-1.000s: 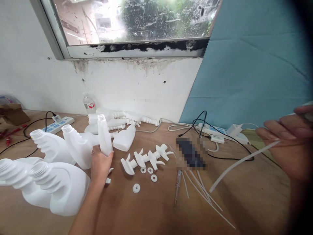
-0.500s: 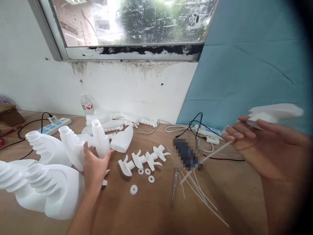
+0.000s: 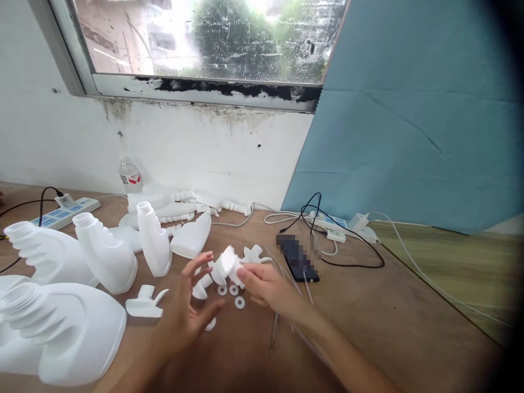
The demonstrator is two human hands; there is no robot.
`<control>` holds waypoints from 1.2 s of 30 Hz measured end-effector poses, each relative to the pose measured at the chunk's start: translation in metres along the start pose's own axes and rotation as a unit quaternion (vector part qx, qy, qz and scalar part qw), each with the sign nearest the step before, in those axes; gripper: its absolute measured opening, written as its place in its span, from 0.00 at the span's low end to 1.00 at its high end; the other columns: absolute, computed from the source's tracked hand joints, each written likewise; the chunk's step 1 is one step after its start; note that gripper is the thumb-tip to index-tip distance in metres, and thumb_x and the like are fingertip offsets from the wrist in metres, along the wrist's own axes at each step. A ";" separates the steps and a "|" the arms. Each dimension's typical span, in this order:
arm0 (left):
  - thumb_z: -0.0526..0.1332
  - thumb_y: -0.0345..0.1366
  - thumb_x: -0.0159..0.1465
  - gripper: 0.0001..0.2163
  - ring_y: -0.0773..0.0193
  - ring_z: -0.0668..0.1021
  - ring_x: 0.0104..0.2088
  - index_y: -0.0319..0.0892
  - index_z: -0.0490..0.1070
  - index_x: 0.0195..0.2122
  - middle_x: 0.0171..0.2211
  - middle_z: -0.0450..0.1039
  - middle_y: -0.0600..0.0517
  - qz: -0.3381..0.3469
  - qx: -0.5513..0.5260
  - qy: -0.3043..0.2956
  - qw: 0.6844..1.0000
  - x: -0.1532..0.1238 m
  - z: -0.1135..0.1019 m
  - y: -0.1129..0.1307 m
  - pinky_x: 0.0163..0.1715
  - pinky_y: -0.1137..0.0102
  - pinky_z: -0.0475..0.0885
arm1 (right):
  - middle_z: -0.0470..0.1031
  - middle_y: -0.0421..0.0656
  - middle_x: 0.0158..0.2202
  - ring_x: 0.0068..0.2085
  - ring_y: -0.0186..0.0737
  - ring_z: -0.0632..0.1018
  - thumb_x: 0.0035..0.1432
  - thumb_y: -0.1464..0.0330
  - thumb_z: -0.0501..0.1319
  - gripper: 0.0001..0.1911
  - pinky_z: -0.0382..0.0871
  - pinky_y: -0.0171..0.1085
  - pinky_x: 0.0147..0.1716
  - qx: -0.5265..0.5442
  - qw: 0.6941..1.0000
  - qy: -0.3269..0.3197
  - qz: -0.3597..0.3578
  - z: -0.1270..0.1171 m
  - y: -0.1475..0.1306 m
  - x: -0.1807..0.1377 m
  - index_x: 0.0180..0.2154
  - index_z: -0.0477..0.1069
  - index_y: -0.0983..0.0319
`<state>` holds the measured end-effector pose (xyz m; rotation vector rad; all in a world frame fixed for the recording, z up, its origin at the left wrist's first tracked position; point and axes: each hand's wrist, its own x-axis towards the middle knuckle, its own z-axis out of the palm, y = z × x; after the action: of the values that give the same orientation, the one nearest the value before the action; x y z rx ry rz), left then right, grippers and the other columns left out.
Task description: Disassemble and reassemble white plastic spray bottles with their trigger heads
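Note:
My right hand (image 3: pixel 266 286) pinches a white trigger spray head (image 3: pixel 225 266) above the middle of the table. Beside it on the left, my left hand (image 3: pixel 186 308) holds nothing, its thumb and fingers spread toward the spray head. Other white spray heads (image 3: pixel 254 254) lie behind my hands, partly covered by them. One more spray head (image 3: pixel 145 303) rests left of my left hand. Several flat white washers (image 3: pixel 239 303) lie just below the held piece. White bottles with open threaded necks stand at the left, among them a slim bottle (image 3: pixel 154 243) and a large bottle (image 3: pixel 84 330).
More white bottles (image 3: pixel 192 236) lie along the wall, near a clear water bottle (image 3: pixel 130 176). A dark phone (image 3: pixel 297 257), thin white tubes (image 3: pixel 308 288) and a screwdriver (image 3: pixel 273 334) lie right of centre. Power strips (image 3: pixel 84 206) and cables run along the back.
My right hand has brought the spray head from the far right to the middle. My left hand has let go of the slim bottle, now upright, and moved right with fingers spread.

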<state>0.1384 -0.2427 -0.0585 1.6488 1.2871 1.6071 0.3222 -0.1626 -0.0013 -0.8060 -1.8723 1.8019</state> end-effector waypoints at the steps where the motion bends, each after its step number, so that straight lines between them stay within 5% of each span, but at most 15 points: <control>1: 0.64 0.31 0.59 0.30 0.50 0.63 0.62 0.48 0.55 0.61 0.63 0.56 0.42 0.000 0.004 -0.024 1.000 -0.002 0.000 -0.003 0.59 0.56 0.63 | 0.49 0.32 0.17 0.17 0.24 0.50 0.58 0.47 0.55 0.25 0.40 0.29 0.15 0.010 1.000 -0.010 0.007 0.006 0.009 0.006 0.27 0.63 0.63; 6: 0.64 0.33 0.60 0.24 0.52 0.66 0.58 0.50 0.63 0.57 0.58 0.64 0.45 0.029 0.064 -0.077 0.995 -0.004 -0.010 -0.018 0.56 0.60 0.63 | 0.45 0.29 0.15 0.15 0.23 0.48 0.55 0.46 0.58 0.27 0.38 0.29 0.13 0.040 0.990 -0.104 0.081 0.012 0.023 0.010 0.24 0.59 0.62; 9: 0.63 0.37 0.61 0.12 0.58 0.73 0.44 0.47 0.70 0.47 0.44 0.71 0.49 -0.047 0.057 -0.114 0.991 -0.003 -0.013 -0.020 0.44 0.68 0.68 | 0.49 0.30 0.16 0.16 0.24 0.49 0.56 0.45 0.56 0.27 0.39 0.28 0.14 0.032 0.979 -0.125 0.159 0.000 0.010 0.003 0.26 0.61 0.63; 13: 0.60 0.45 0.62 0.12 0.63 0.71 0.35 0.45 0.70 0.43 0.36 0.71 0.51 -0.177 -0.073 -0.044 0.981 -0.001 -0.010 -0.017 0.35 0.72 0.66 | 0.51 0.32 0.22 0.21 0.24 0.53 0.56 0.47 0.58 0.25 0.42 0.26 0.18 0.030 0.986 -0.028 0.164 -0.034 -0.003 0.000 0.41 0.69 0.63; 19: 0.60 0.49 0.61 0.16 0.66 0.68 0.31 0.41 0.70 0.41 0.32 0.67 0.52 -0.230 -0.260 0.007 0.938 0.001 -0.003 -0.014 0.32 0.74 0.64 | 0.70 0.41 0.28 0.29 0.35 0.71 0.54 0.50 0.59 0.24 0.65 0.35 0.29 -0.190 0.964 0.175 0.057 -0.092 0.019 0.012 0.38 0.72 0.65; 22: 0.60 0.49 0.61 0.16 0.67 0.67 0.30 0.41 0.70 0.40 0.31 0.66 0.52 -0.238 -0.282 -0.003 0.929 0.001 -0.001 -0.012 0.31 0.74 0.64 | 0.73 0.48 0.45 0.47 0.45 0.73 0.54 0.57 0.61 0.19 0.65 0.42 0.46 -0.231 0.937 0.261 0.015 -0.089 0.021 0.017 0.44 0.71 0.62; 24: 0.60 0.49 0.61 0.16 0.66 0.69 0.31 0.41 0.69 0.40 0.31 0.67 0.51 -0.254 -0.291 -0.005 0.922 0.001 0.000 -0.009 0.32 0.73 0.65 | 0.73 0.46 0.48 0.49 0.44 0.72 0.56 0.61 0.59 0.15 0.64 0.41 0.49 -0.258 0.926 0.273 -0.024 -0.074 0.012 0.015 0.44 0.71 0.60; 28: 0.57 0.48 0.63 0.14 0.62 0.72 0.31 0.42 0.67 0.40 0.31 0.69 0.50 -0.297 -0.335 0.001 0.894 0.004 -0.002 -0.001 0.30 0.70 0.68 | 0.76 0.41 0.36 0.37 0.37 0.75 0.61 0.71 0.53 0.10 0.66 0.35 0.37 -0.393 0.913 0.098 -0.053 -0.040 -0.007 -0.001 0.36 0.73 0.60; 31: 0.53 0.46 0.66 0.12 0.62 0.72 0.26 0.44 0.64 0.42 0.25 0.68 0.52 -0.317 -0.377 0.000 0.870 0.005 -0.005 0.003 0.25 0.69 0.67 | 0.75 0.42 0.36 0.37 0.38 0.75 0.51 0.84 0.53 0.15 0.64 0.34 0.35 -0.527 0.850 -0.014 -0.005 -0.032 0.001 -0.019 0.32 0.72 0.61; 36: 0.50 0.42 0.67 0.10 0.73 0.63 0.16 0.42 0.62 0.32 0.25 0.66 0.55 -0.347 -0.429 -0.015 0.834 0.002 -0.003 0.000 0.18 0.74 0.60 | 0.73 0.46 0.42 0.42 0.45 0.74 0.40 0.90 0.52 0.23 0.65 0.38 0.38 -0.662 0.747 -0.038 0.045 -0.033 0.045 -0.036 0.34 0.71 0.63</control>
<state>0.1348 -0.2417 -0.0572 0.5448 0.7797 1.3462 0.3764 -0.1621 -0.0403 -1.2013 -3.0908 0.1967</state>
